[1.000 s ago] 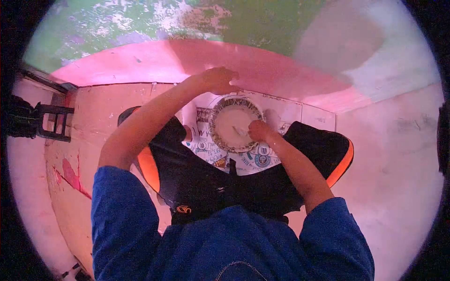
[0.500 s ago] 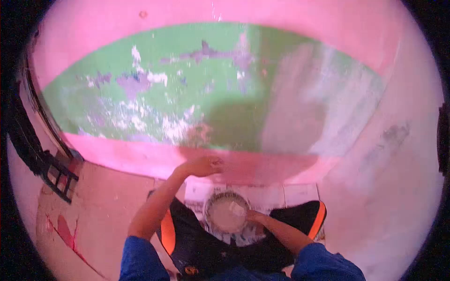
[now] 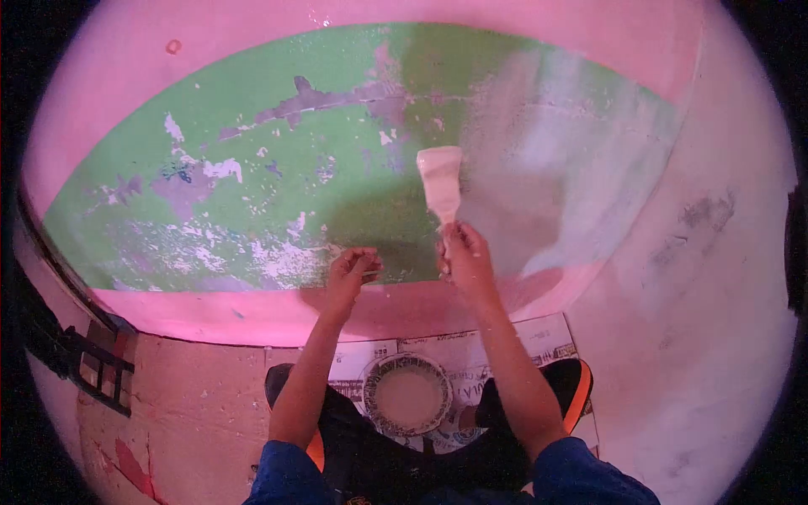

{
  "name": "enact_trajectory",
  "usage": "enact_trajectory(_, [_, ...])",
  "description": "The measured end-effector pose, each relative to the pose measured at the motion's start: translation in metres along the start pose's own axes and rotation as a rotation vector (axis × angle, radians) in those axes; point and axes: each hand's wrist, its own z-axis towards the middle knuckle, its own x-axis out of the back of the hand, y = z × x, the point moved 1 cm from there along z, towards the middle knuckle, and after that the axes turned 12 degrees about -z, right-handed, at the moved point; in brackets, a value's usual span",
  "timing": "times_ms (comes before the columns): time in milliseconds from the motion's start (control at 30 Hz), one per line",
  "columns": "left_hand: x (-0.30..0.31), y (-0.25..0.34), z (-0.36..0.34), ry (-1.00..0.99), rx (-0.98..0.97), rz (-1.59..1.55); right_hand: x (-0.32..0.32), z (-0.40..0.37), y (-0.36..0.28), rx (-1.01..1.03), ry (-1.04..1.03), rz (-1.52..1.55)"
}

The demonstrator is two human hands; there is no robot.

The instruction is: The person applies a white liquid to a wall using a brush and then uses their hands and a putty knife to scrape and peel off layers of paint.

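Note:
My right hand (image 3: 465,259) grips the handle of a wide paintbrush (image 3: 441,178), raised upright in front of the wall. Thick whitish paint coats its bristles. My left hand (image 3: 353,271) is a little to the left, fingers loosely curled and apart, with nothing visible in it. Behind both hands stands a wall with a green painted area (image 3: 286,194), scuffed and flaking at the left and covered by a pale coat (image 3: 518,202) at the right. Between my legs a round bucket (image 3: 370,404) holds greyish-white paint (image 3: 410,397).
Printed paper sheets (image 3: 454,349) lie under the bucket along the wall's foot. At left, a dark slatted object (image 3: 99,370) stands on the tan floor (image 3: 198,391), which has a red stain (image 3: 133,471). A pale side wall (image 3: 699,337) rises at right.
My right hand has come up from the bucket to the wall, with the paintbrush now in view. The left hand has shifted slightly up and left. The camera view has also moved.

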Motion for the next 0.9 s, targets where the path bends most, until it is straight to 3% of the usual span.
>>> enact_trajectory(33, [-0.001,-0.002,-0.003,0.000,0.011,-0.005,-0.001,0.002,0.038,0.050,0.056,-0.178])
enact_trajectory(100, [-0.002,0.002,-0.006,-0.049,-0.005,0.075,0.002,-0.025,0.103,-0.040,0.140,-0.422])
enact_trajectory(167, [0.001,0.008,-0.009,-0.046,-0.012,0.049,0.005,-0.062,0.140,-0.537,0.012,-0.028])
enact_trajectory(233, [0.005,0.012,-0.009,-0.048,-0.013,0.023,0.016,-0.058,0.142,-0.511,0.030,-0.104])
enact_trajectory(267, [0.007,0.013,-0.010,-0.035,-0.031,0.047,0.020,-0.059,0.128,-0.494,0.046,-0.176])
enact_trajectory(333, [0.008,0.010,-0.013,-0.022,-0.033,0.070,0.019,-0.032,0.037,-0.262,0.071,-0.150])
enact_trajectory(367, [0.009,0.010,-0.012,-0.005,-0.017,0.063,0.042,0.000,0.030,0.385,-0.040,-0.731])
enact_trajectory(433, [0.010,0.012,-0.014,0.009,0.000,0.061,0.013,-0.003,-0.089,0.010,0.104,-0.029])
enact_trajectory(500, [0.009,0.013,-0.014,0.013,0.020,0.039,0.010,0.003,-0.146,0.149,0.062,0.029])
enact_trajectory(600, [0.013,0.014,-0.019,0.003,0.016,0.035,0.004,0.005,-0.142,0.201,0.107,0.100])
enact_trajectory(633, [0.015,0.015,-0.021,0.002,0.012,0.034,0.007,0.004,-0.104,0.245,0.092,-0.073])
enact_trajectory(667, [0.017,0.016,-0.022,0.018,0.009,0.042,-0.002,-0.004,-0.064,-0.012,0.180,0.004])
enact_trajectory(700, [0.019,0.017,-0.024,0.033,0.006,0.049,0.003,-0.012,0.001,-0.073,0.069,-0.001])
enact_trajectory(733, [0.022,0.018,-0.025,0.031,0.001,0.047,-0.006,-0.033,0.030,-0.337,0.160,-0.117])
enact_trajectory(767, [0.024,0.017,-0.025,0.040,0.013,0.016,-0.003,-0.039,0.096,-0.378,0.143,-0.085])
enact_trajectory(867, [0.025,0.014,-0.029,0.039,0.033,-0.010,0.004,-0.046,0.104,-0.538,0.103,-0.069])
enact_trajectory(900, [0.024,0.014,-0.029,0.033,0.044,-0.015,0.005,-0.037,0.073,-0.418,0.092,-0.180])
